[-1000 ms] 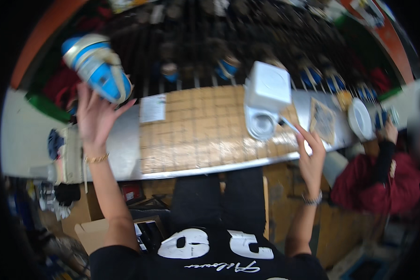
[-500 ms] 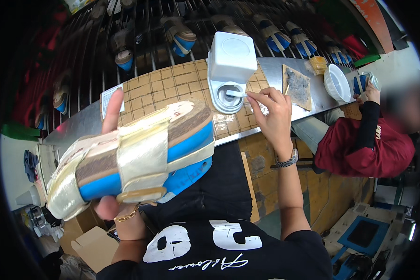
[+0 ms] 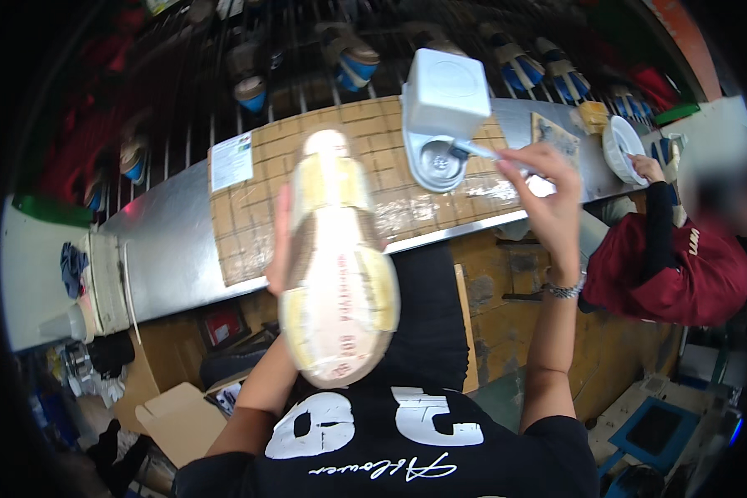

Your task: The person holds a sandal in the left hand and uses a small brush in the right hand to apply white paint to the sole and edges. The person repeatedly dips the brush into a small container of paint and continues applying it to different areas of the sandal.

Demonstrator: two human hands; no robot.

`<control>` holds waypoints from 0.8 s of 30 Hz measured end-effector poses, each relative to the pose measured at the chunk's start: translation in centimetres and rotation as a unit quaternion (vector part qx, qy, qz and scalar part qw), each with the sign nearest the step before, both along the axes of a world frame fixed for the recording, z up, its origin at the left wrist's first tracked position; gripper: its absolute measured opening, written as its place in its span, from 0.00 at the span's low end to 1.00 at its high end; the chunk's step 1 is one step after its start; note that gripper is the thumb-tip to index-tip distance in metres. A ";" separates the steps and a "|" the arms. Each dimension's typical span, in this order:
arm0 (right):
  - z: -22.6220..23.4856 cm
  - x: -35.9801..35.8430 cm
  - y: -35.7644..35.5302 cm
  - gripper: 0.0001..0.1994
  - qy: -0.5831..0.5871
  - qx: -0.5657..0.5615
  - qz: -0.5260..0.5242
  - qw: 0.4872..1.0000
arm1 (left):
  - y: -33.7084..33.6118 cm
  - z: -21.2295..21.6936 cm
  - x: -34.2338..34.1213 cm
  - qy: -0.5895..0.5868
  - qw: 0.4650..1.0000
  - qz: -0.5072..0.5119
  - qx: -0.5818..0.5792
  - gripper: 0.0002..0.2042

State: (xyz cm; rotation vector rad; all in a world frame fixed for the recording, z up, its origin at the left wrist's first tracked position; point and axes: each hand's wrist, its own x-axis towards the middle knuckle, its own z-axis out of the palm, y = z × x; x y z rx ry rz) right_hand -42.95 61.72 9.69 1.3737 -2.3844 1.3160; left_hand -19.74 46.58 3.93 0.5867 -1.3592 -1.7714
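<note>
My left hand (image 3: pixel 280 241) is closed around a sandal on a shoe last (image 3: pixel 337 266), its pale underside turned up and its toe toward me. Gold-cream strap ends are folded onto that underside, and most of my left fingers are hidden behind it. In my right hand (image 3: pixel 550 195) a small brush (image 3: pixel 478 149) is pinched by its pale handle. The brush's dark bristles are at the right rim of the round cup (image 3: pixel 441 163) on a white dispenser (image 3: pixel 450 93).
Cardboard with a taped grid (image 3: pixel 257 220) covers part of the metal bench (image 3: pixel 166 249). A rack behind carries several shoes on blue lasts (image 3: pixel 357 70). To the right, a co-worker in a maroon top (image 3: pixel 664 274) has a hand at a white basin (image 3: pixel 621 153).
My left hand has turned the sandal from its side to underside up, moving it right. The brush has shifted from inside the cup to its right rim. The view has shifted slightly.
</note>
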 end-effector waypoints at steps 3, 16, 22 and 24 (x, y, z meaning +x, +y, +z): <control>3.6 2.3 -0.4 0.14 0.188 -0.131 0.000 0.973 | -0.1 -3.8 -0.4 -0.053 0.994 -0.009 -0.093 0.37; 6.2 7.4 -2.3 0.13 0.145 -0.146 0.047 0.977 | -1.0 -0.7 0.4 -0.079 0.879 -0.008 -0.471 0.36; 7.6 6.6 -1.6 0.15 0.211 -0.145 0.094 0.962 | -1.0 0.9 0.9 -0.061 0.864 -0.045 -0.498 0.37; 7.6 6.4 -1.3 0.15 0.205 -0.140 0.112 0.962 | -1.0 1.4 1.2 -0.060 0.859 -0.056 -0.505 0.38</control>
